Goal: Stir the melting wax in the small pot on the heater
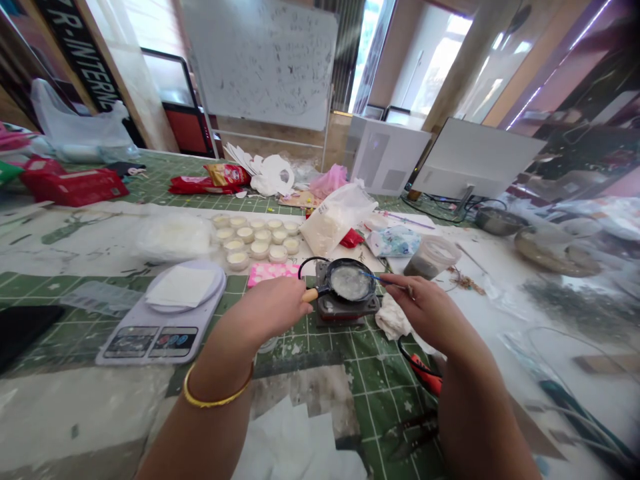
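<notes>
A small black pan (351,281) sits on a little hot plate (345,311) and holds a whitish, cloudy material. My left hand (281,304) is closed around the pan's wooden handle (310,295). From the right, my right hand (421,307) pinches a thin blue stick (373,275), whose far end reaches over the pan's right rim. Behind the pan lies a plastic bag of pale granules (325,223). Several small round cups with cream-coloured filling (259,249) stand in rows at the back left of the pan.
A white scale (165,340) with paper on it stands left. Crumpled white cloth (393,318) lies beside the hot plate, near a clear tub (433,257). Pliers (413,433) and an orange-handled tool (426,375) lie front right. White paper sheets (295,443) lie in front.
</notes>
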A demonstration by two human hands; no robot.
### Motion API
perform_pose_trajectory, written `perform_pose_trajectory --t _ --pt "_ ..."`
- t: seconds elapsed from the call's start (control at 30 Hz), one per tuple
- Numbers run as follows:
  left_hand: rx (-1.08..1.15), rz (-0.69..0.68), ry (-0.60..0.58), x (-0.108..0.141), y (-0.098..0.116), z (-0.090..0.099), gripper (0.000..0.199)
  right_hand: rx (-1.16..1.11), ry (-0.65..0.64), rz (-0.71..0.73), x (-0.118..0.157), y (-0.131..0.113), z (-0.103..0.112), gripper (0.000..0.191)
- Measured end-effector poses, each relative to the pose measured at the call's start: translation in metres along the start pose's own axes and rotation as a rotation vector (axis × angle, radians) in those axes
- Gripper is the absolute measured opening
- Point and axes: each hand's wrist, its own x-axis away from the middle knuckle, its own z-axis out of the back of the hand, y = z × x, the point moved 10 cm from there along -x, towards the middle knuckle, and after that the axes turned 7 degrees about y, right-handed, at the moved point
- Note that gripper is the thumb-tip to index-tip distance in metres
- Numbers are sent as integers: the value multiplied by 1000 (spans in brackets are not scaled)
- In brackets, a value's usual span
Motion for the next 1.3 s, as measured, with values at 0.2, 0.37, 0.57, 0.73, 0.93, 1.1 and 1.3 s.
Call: perform_pose_trajectory --t 0.2,0.37,0.57,0.73,0.93,1.1,1.3 --pt "0 -2 -4 0 1 0 30 -113 -103 80 1 -12 -15 35" --pt "-3 -15 8 0 2 0 30 -110 -58 49 -2 -12 -15 34" --pt "-1 -10 -2 0 2 0 30 -60 20 27 -4 -7 -8 34" --pt "6 -6 10 0 2 1 30 -123 -92 63 2 -8 -10 32" --pt "7 -16 8 0 2 1 28 -69 -61 87 8 -8 0 30" --pt "10 -10 12 1 3 2 30 28 15 34 7 -5 9 32" --pt "119 -14 114 -1 -2 12 48 -60 -32 103 7 -14 1 30"
